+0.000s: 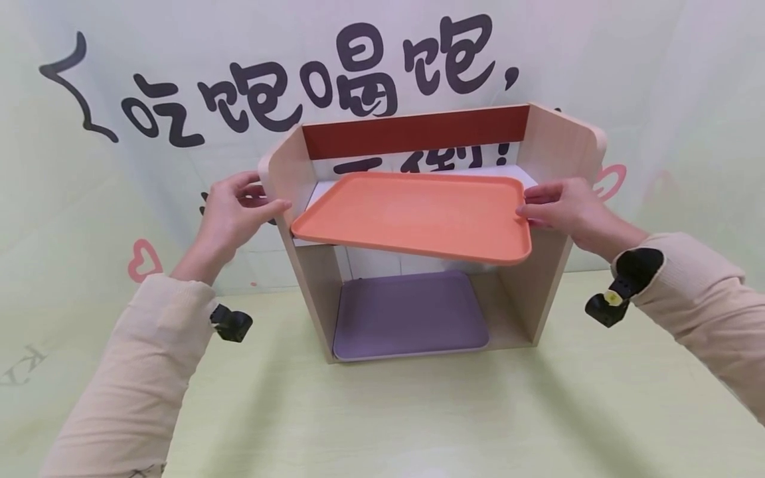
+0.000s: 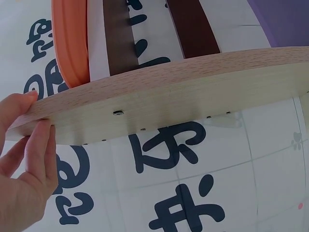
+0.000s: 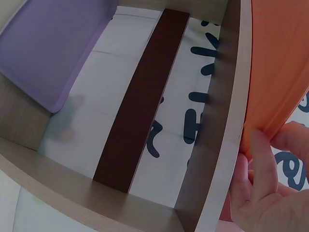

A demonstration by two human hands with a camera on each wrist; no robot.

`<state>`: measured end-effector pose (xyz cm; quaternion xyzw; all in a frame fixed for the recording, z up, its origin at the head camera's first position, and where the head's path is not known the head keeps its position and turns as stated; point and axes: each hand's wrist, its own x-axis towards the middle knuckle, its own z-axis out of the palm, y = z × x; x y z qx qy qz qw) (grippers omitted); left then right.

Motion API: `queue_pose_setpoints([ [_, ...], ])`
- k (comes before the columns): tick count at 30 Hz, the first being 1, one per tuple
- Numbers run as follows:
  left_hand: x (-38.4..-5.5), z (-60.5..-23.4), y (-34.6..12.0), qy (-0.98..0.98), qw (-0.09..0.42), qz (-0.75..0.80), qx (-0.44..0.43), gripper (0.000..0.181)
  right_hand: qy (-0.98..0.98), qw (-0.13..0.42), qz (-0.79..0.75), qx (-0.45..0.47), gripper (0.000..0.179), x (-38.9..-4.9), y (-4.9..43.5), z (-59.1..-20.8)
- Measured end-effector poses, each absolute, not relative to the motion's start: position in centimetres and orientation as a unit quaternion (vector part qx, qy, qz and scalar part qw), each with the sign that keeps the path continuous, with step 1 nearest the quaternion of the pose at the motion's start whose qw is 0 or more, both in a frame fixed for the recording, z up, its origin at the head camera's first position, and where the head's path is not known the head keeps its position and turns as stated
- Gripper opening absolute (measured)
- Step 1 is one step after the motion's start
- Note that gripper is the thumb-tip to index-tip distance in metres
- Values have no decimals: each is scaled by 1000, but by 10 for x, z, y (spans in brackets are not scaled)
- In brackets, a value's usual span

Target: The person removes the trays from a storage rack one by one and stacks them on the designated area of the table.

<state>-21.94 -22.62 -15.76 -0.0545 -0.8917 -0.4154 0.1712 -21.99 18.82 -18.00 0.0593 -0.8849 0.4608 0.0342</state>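
Note:
An orange tray (image 1: 412, 216) lies tilted over the upper level of a small wooden shelf (image 1: 562, 143), its front edge jutting out and lower at the right. My right hand (image 1: 564, 209) pinches the tray's right rim; in the right wrist view the thumb and fingers hold the orange tray (image 3: 277, 63) near its corner. At the other side, my left hand (image 1: 230, 212) grips the edge of the shelf's left side panel (image 2: 169, 92), thumb on the front edge and fingers against the outer face. A purple tray (image 1: 412, 315) lies flat on the bottom level.
The shelf stands on a pale table (image 1: 394, 411) against a light wall covering (image 1: 627, 60) with large dark lettering. A dark red board (image 1: 418, 133) spans the shelf's upper back. Black wrist cameras are strapped at both sleeves.

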Motion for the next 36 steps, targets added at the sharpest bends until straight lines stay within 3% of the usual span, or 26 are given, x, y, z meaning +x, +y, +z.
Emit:
queue_pose_setpoints([
  [8,-220,-159,-226,-892,172,-415,-55,60,-866,42,494,65,50,-212,188,-182],
  [25,-221,-160,-225,-891,170,-417,-54,60,-789,-12,614,20,63,-178,190,-190],
  [36,-222,-161,-228,-890,168,-419,-55,61,-747,-1,664,32,66,-165,188,-195],
])
